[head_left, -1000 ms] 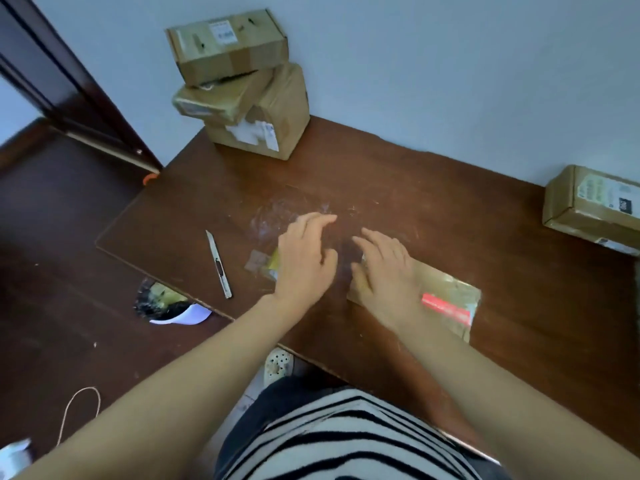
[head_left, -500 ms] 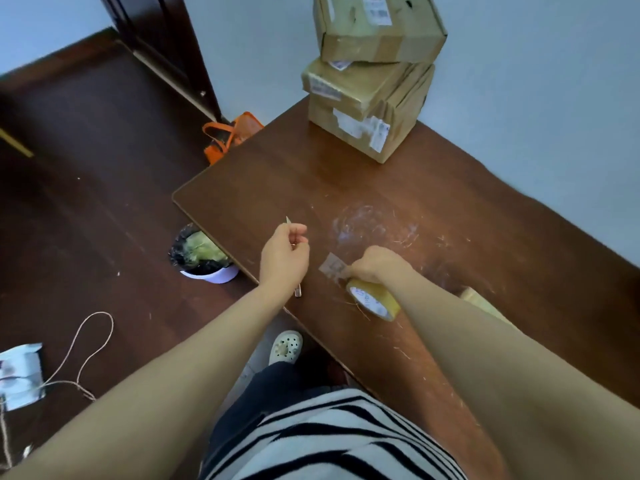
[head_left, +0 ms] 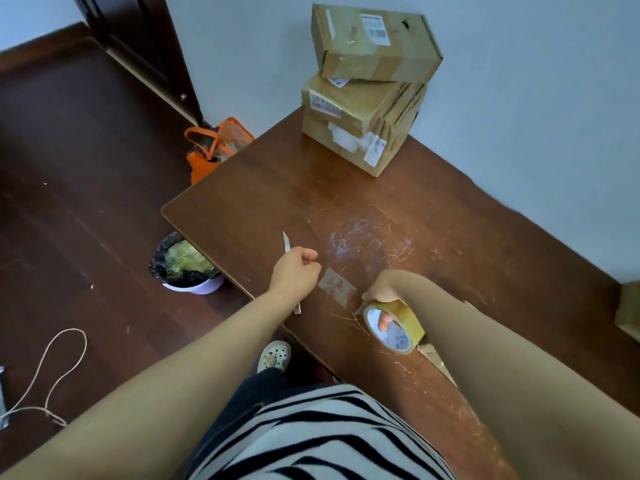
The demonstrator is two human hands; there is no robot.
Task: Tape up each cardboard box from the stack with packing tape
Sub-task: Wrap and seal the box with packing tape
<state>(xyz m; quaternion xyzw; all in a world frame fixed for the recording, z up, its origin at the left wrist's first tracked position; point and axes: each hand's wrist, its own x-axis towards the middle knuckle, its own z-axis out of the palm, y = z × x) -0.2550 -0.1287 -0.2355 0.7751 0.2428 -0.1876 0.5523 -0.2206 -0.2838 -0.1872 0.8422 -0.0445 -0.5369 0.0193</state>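
Observation:
Three cardboard boxes are stacked at the table's far corner against the wall: a top box (head_left: 375, 43), a middle box (head_left: 349, 98) and a bottom box (head_left: 360, 143). My right hand (head_left: 384, 289) grips a roll of yellowish packing tape (head_left: 394, 327) near the front edge, one finger through its core. A short pulled-out piece of tape (head_left: 337, 285) lies flat on the wood to the left of the roll. My left hand (head_left: 294, 271) is curled around a slim utility knife (head_left: 285, 242), whose ends stick out above and below the fist.
The brown table (head_left: 277, 188) is scratched in the middle. Another cardboard box (head_left: 628, 311) shows at the right edge, and a flat box corner (head_left: 434, 356) peeks from under my right arm. On the floor stand a lined waste bin (head_left: 187, 268) and an orange bag (head_left: 218, 147).
The view swung left, away from the flat box my hands were pressing. My right hand took up the tape roll, and my left hand closed over the knife.

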